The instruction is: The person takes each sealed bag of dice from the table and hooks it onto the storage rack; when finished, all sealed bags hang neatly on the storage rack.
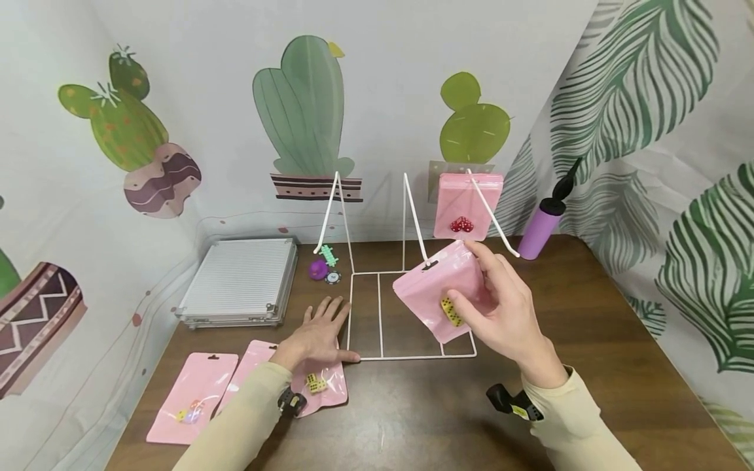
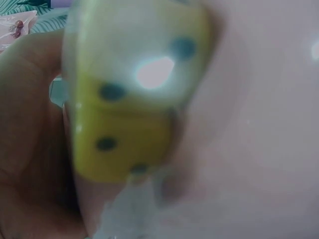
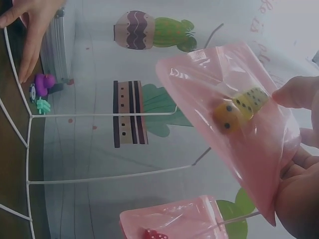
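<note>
Two hands are at work over the brown table (image 1: 589, 340). My right hand (image 1: 501, 314) pinches a pink pouch (image 1: 438, 288) between thumb and fingers, holding it tilted above the white wire rack (image 1: 377, 314). Inside that pouch sit yellow dice (image 1: 452, 311); the right wrist view shows two of them, one paler and one more orange, pressed against the film near my thumb.

My left hand (image 1: 321, 333) lies flat, fingers straight and spread, pressing on a second pink pouch (image 1: 321, 386) at the rack's left edge. Yellow dice (image 1: 316, 384) lie in this pouch just beside my wrist; the left wrist view shows one die close up and blurred.

A third pink pouch (image 1: 191, 396) lies on the table left of my forearm. A fourth pouch (image 1: 468, 206), holding red dice (image 1: 461, 225), hangs on the rack's rear prong. A ribbed metal case (image 1: 241, 280) sits behind my left hand, and a purple hand pump (image 1: 544, 222) stands at the right rear.
</note>
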Available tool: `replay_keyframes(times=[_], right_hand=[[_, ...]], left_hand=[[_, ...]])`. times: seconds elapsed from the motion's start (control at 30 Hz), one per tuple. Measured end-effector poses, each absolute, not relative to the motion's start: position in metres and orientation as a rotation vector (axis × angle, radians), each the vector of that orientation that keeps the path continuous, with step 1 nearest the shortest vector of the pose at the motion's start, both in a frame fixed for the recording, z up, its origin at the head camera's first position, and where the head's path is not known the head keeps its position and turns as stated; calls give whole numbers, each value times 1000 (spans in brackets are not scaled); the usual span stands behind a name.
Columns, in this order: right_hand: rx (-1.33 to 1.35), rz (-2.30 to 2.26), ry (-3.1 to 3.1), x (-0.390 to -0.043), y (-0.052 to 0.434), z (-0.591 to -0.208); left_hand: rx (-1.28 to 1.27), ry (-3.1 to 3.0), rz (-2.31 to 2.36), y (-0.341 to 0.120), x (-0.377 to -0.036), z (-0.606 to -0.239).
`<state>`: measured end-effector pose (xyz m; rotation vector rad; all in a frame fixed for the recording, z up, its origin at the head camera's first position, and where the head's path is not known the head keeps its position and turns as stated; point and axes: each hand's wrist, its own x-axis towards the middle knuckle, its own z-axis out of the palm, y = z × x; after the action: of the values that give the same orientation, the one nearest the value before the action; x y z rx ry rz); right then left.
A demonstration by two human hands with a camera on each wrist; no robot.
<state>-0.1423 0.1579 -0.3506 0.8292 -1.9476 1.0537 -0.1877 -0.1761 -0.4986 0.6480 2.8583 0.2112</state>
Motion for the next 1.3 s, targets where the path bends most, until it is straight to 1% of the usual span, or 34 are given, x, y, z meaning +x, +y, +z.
replay_keyframes(times=[0.27,0.57,0.7,0.8,0.9,1.17,1.3], right_hand=[[787,1078,-1977,-147,154,-357],[773,1092,-1959,-129,136,-333],[759,1092,-1969,-133,136,-339],[727,1083,-1981,-147,140,-355],[676,1028,-1983,-171,141,-368],[531,857,-1935,-253,116,-373],[457,848,-1988,-276,108,-372]], left_hand=[[639,2861,188,-177,-186,-501],[624,2861,211,-178,-184,-499],[614,2861,200,-177,-184,-499],[612,2862,186,-177,-185,-499],[618,2865,178,-177,-186,-499],[619,2862,177,-178,-186,-499],[639,2859,183,-177,-187,-500]])
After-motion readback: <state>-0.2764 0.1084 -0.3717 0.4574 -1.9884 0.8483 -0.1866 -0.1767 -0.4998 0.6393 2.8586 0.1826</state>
